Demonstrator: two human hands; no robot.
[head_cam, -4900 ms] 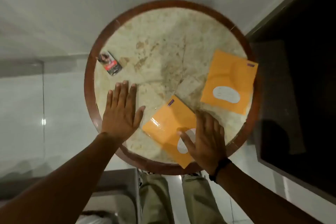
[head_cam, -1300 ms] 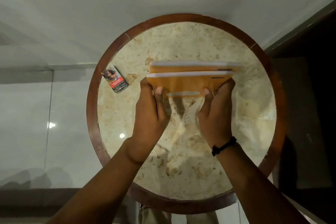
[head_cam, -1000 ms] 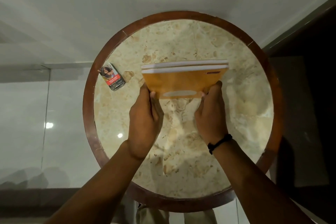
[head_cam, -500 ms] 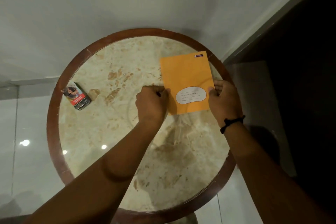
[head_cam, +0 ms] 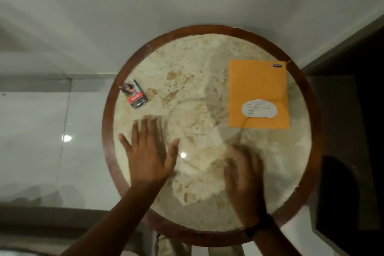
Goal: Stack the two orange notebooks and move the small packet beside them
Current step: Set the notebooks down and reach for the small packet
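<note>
The orange notebooks [head_cam: 258,89] lie flat as one pile on the right side of the round marble table [head_cam: 195,93], only the top cover with its white label showing. The small packet [head_cam: 134,93], red, black and pictured, rests near the table's left rim. My left hand [head_cam: 148,155] hovers open, fingers spread, below the packet and a short way from it. My right hand [head_cam: 244,176] is open and motion-blurred over the table's near right part, below the notebooks and not touching them.
The table has a dark wooden rim [head_cam: 108,127]. A glossy white tiled floor [head_cam: 41,131] lies to the left, a dark panel or doorway [head_cam: 357,131] to the right. My legs show under the table's near edge.
Both hands have let go of the notebook pile, which now lies flat at the right. The hands drew back toward me; the left one swung over toward the packet side.
</note>
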